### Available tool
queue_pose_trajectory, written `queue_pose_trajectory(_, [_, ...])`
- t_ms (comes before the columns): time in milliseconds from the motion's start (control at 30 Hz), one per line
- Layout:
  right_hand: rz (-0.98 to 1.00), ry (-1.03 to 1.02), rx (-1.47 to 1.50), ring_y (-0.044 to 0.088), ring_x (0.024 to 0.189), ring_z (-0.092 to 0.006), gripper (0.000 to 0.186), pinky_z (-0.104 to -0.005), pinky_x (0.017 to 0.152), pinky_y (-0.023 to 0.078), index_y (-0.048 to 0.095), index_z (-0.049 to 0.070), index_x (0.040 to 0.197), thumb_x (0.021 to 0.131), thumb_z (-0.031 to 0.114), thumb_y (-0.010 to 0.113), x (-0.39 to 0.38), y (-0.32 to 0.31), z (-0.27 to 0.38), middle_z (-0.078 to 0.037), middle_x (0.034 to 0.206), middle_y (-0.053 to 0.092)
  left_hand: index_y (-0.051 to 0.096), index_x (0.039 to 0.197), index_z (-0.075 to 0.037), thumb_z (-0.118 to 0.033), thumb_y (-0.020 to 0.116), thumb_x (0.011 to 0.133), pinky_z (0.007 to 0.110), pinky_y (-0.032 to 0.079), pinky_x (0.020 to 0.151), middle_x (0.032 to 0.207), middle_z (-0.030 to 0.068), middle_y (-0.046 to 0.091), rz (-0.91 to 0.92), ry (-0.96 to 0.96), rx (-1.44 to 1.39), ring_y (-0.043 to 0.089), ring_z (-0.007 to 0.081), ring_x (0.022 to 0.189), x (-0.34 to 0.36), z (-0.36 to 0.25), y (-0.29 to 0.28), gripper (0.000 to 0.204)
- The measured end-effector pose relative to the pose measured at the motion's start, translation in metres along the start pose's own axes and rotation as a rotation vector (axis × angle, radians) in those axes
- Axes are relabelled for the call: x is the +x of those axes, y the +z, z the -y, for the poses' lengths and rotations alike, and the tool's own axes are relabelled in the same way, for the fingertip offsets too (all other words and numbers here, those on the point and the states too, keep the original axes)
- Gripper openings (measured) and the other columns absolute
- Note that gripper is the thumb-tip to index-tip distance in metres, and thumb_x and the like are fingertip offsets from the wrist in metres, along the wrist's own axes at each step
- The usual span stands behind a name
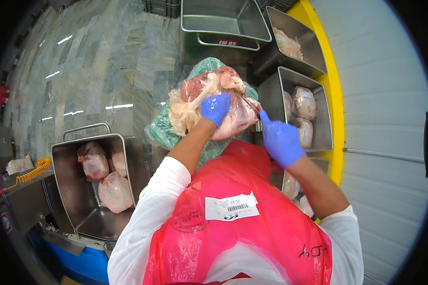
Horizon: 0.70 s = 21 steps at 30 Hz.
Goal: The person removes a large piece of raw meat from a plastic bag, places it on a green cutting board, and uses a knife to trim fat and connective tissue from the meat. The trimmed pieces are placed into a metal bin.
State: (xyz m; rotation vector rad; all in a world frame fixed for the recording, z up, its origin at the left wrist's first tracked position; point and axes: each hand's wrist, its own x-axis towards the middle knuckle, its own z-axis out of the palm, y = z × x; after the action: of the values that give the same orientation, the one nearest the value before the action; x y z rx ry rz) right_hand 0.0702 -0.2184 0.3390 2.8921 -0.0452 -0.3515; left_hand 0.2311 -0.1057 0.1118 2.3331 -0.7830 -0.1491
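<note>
A large piece of raw meat (238,114) with pale skin and fat lies in front of me. It rests on green and clear plastic wrap (160,124). My left hand (216,109), in a blue glove, is closed on the meat's pale fat near its middle. In my gloved right hand (281,140) is a knife (248,101), its thin blade reaching to the meat's right side. The handle is mostly covered by my fingers. A loose flap of pale fat (184,113) hangs at the meat's left.
Left of me, a metal bin (62,190) holds several pieces of meat. Another metal bin (226,35) stands ahead. To the right, metal bins (323,128) with wrapped meat stand along a yellow ledge (336,109) by a white wall. A coiled yellow hose (33,172) is at far left.
</note>
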Motion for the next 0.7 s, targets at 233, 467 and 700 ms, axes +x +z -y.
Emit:
queue_pose_trajectory(233, [0.380,-0.180,0.025,0.067,0.088,-0.0455,0.028,-0.0501,0.082,0.055,0.075,0.008,0.104,0.099,0.030,0.057,0.136,-0.093,-0.061,-0.021,0.092,0.072,0.070,0.086,-0.016,-0.037,0.050,0.099,0.056,0.054,0.066,0.076,0.0187,0.071,-0.071,0.036,-0.053,0.069,0.0408,0.069,0.003,0.006,-0.001,0.032])
queue_pose_trajectory(467, [0.804,0.071,0.115,0.058,0.047,-0.0099,0.027,-0.0276,0.045,0.046,0.080,0.021,0.109,0.092,0.036,0.065,0.216,-0.146,-0.068,-0.004,0.067,0.069,0.070,0.081,-0.014,-0.039,0.057,0.096,0.056,0.053,0.066,0.077,0.0209,0.069,-0.157,-0.071,-0.207,0.067,0.0438,0.071,0.008,0.015,-0.012,0.032])
queue_pose_trajectory(700, [0.914,0.120,0.135,0.050,0.045,-0.0093,0.039,-0.0254,0.041,0.040,0.072,0.028,0.130,0.093,0.040,0.067,0.246,-0.141,-0.109,-0.002,0.071,0.072,0.068,0.083,-0.008,-0.034,0.058,0.097,0.052,0.053,0.071,0.083,0.0227,0.070,-0.190,-0.174,-0.516,0.069,0.0427,0.077,0.013,0.025,-0.005,0.031])
